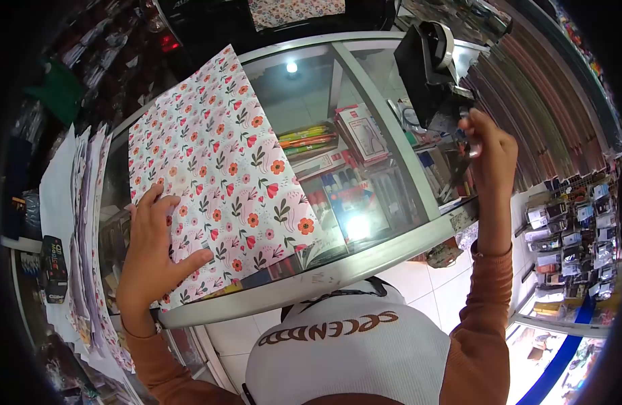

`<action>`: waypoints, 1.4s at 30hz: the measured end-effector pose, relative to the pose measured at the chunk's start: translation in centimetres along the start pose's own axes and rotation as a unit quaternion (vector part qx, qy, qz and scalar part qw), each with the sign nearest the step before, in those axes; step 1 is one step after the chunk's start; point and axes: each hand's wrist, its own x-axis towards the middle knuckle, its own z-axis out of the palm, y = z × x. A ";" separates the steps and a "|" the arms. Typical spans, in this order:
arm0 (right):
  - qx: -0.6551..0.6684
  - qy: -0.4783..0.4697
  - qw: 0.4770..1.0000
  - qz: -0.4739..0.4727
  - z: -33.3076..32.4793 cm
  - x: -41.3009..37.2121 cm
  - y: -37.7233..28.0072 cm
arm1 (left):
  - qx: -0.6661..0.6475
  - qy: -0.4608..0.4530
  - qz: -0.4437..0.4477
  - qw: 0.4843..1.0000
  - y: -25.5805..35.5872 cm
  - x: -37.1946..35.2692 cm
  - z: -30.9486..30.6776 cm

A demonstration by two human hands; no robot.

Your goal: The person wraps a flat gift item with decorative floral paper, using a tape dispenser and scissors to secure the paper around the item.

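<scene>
A sheet of floral wrapping paper (220,162) lies across the glass counter, white with orange and red flowers. My left hand (152,246) rests on its near left part, fingers and thumb spread over the paper. At the right, my right hand (490,152) is raised beside a black tape dispenser (422,74). Its fingers are pinched together just below the dispenser's near end. Something slim and partly shiny shows at the fingertips, with a dark narrow shape slanting down below; I cannot make out what it is.
The glass counter (277,74) has a metal front edge (338,273) and holds pens and boxed stationery. Stacked paper sheets (61,223) stand at the left beside a small black box (54,270). Rolls or folded sheets (540,101) line the right. Hanging packets (574,236) are farther right.
</scene>
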 end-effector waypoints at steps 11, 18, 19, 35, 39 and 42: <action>-0.058 -0.412 0.868 -0.272 9.1 -0.5 -10.6 | 0.014 0.010 0.019 1.000 -0.4 -0.4 -0.1; 0.068 -0.557 0.795 -0.232 23.4 0.0 -7.7 | -0.057 -0.013 0.039 0.998 -2.5 1.3 -2.8; 0.085 -0.583 0.777 -0.223 25.1 -0.1 -6.7 | -0.045 0.003 0.056 0.997 -3.2 1.5 -2.2; 0.082 -0.630 0.772 0.011 31.5 -0.2 -1.7 | -0.045 0.077 0.027 0.996 -4.4 1.8 0.0; 0.107 -0.575 0.810 0.031 30.6 -1.7 -0.2 | -0.025 0.108 0.044 0.993 -4.2 1.8 0.2; 0.096 -0.569 0.817 0.007 30.2 -2.0 -0.4 | -0.031 0.120 0.053 0.991 -4.2 1.8 0.3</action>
